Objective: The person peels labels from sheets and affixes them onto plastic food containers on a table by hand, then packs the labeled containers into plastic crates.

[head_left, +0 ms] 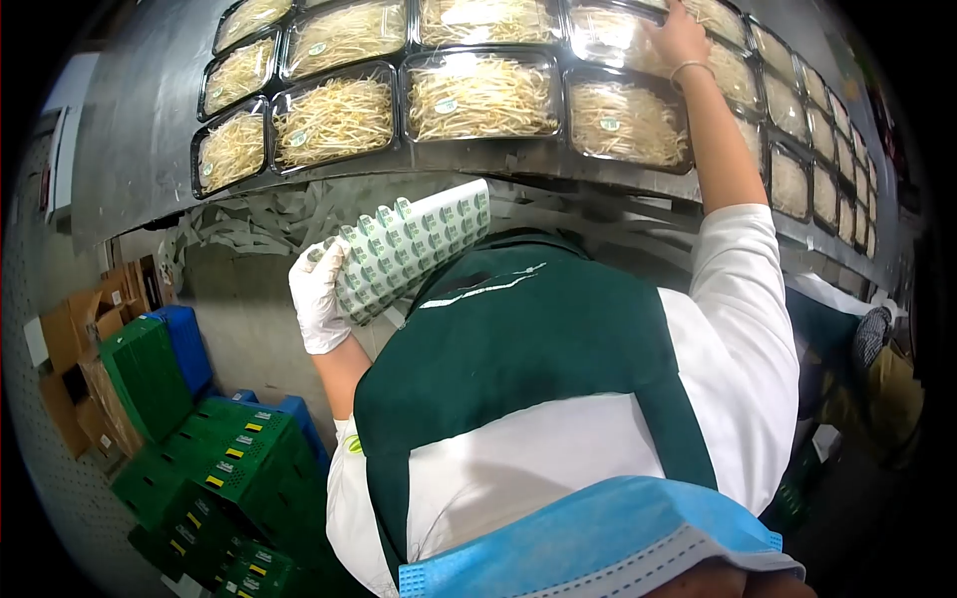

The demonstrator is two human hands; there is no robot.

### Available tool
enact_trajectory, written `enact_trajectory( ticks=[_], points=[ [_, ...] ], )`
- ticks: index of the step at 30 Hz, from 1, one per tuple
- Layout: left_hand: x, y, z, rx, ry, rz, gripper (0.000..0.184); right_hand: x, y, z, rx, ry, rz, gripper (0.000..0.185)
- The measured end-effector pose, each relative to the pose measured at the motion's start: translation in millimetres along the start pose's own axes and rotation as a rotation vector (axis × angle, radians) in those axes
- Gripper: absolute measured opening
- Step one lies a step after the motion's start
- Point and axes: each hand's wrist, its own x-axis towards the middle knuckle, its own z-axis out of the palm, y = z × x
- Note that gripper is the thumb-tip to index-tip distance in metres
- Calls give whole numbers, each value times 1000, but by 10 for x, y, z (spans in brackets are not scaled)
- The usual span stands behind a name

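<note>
My left hand (319,299), in a white glove, is closed on the edge of a sheet of round green-and-white stickers (414,239). Several stickers stand up along the sheet's upper edge. My right hand (681,40), bare with a band at the wrist, reaches over the packs at the upper right. Its thumb and a finger are apart over a film-topped tray of bean sprouts (613,38); whether a sticker is under the fingertips cannot be made out. Nearer to me lie more bean sprout trays (483,97), several with a round sticker on top.
Rows of black trays (239,149) cover much of the metal table (130,149) and run on to the right. Crumpled backing strips (239,214) hang below the table's edge. Green crates (239,458), blue crates (182,344) and cardboard boxes (75,339) stand at the lower left.
</note>
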Motion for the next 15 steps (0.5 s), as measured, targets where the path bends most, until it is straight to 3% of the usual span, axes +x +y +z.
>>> enact_trajectory(
  ticks=[2,4,5,8,9,11,15],
  points=[
    [14,-4,-17,8,-6,1,9,347,64,270,573,-569,493,38],
    [-63,127,106,-18,5,1,8,451,-64,620,985,-351,495,39],
    [-99,162,153,14,42,5,8,507,-143,854,965,-308,567,39],
    [-151,152,147,84,112,13,9,782,-510,485,-28,-539,312,23],
    [-167,152,140,80,146,-14,10,788,-534,379,25,-615,213,22],
    [-177,145,149,40,180,-41,10,627,-368,673,43,-507,75,27],
    [-222,165,164,2,201,-42,11,728,338,627,130,-443,343,45]
  ],
)
